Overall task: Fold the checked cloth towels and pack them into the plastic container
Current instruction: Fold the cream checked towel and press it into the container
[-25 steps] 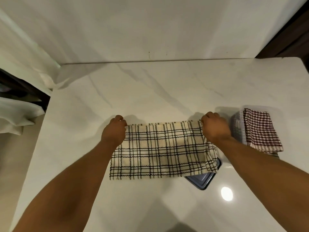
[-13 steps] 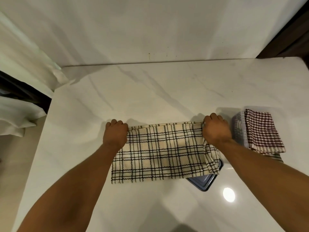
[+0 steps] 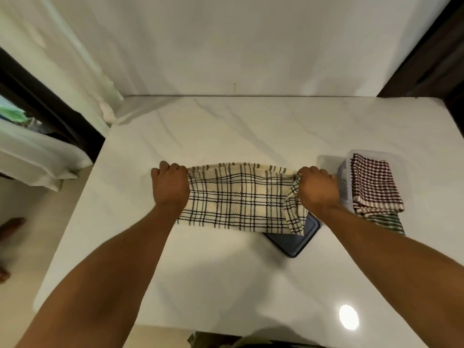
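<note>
White marble bench (image 3: 226, 126) carries a black-checked towel (image 3: 241, 202), both ends pinched in the curled grip of the left hand (image 3: 170, 187) and right hand (image 3: 317, 190), next to the plastic container (image 3: 405, 177) holding a red-checked towel (image 3: 374, 187).

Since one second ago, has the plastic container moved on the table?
No. The plastic container still stands beyond and right of the blue lid; only the camera view shifted.

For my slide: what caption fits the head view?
Left hand and right hand grip the ends of a checked towel on the counter, beside a container of folded towels.
</note>
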